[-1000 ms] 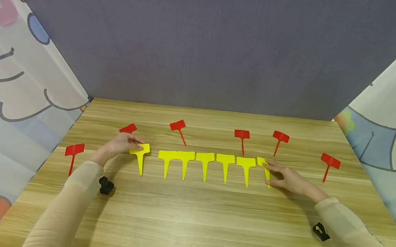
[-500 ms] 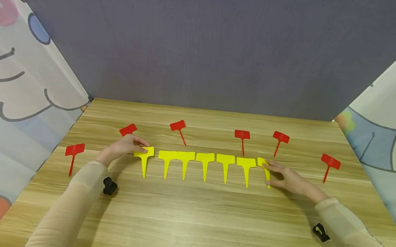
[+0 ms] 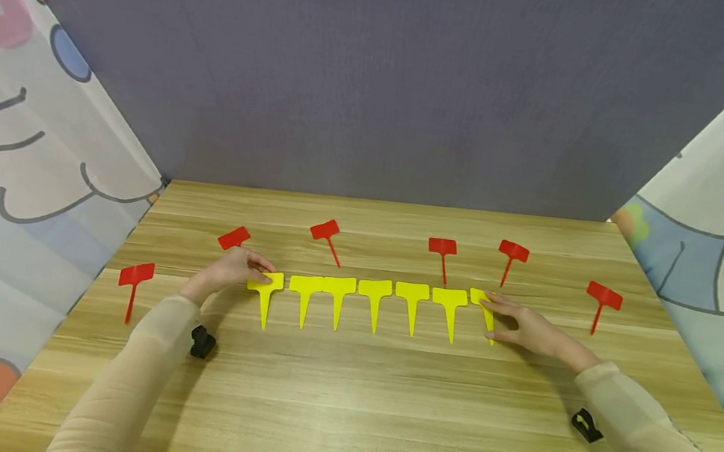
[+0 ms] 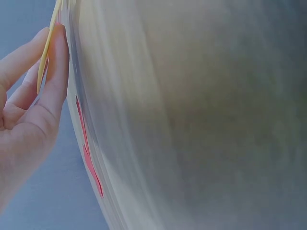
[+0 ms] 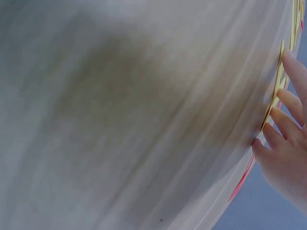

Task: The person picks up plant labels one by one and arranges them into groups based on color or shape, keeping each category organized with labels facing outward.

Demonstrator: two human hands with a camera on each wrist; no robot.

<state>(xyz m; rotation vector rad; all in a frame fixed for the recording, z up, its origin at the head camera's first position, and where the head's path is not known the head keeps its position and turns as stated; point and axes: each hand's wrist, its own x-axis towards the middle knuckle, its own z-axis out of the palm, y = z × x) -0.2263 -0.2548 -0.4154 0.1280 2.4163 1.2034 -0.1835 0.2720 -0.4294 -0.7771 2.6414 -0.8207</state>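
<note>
In the head view, my left hand [image 3: 226, 273] pinches a yellow T-shaped plant label [image 3: 266, 296] by its wide top, stem toward me. The left wrist view shows thumb and finger on either side of this label [image 4: 44, 62]. Several more yellow labels [image 3: 374, 289] lie in a row to its right, stems toward me. At the row's right end my right hand [image 3: 528, 330] rests its fingertips on a slightly slanted yellow label [image 3: 488, 317], covering part of its top. In the right wrist view its fingers [image 5: 288, 103] touch that label without curling round it.
Red T-shaped labels [image 3: 443, 246] are scattered behind the row and at both sides, one red label [image 3: 234, 237] partly hidden by my left hand. A black object [image 3: 202, 342] lies by the left sleeve, another black object [image 3: 586, 425] by the right. A grey panel [image 3: 393, 86] backs the table.
My left hand has moved right and slightly toward me with its yellow label, narrowing the gap to the row; the label stands straighter. The right hand has stayed in place.
</note>
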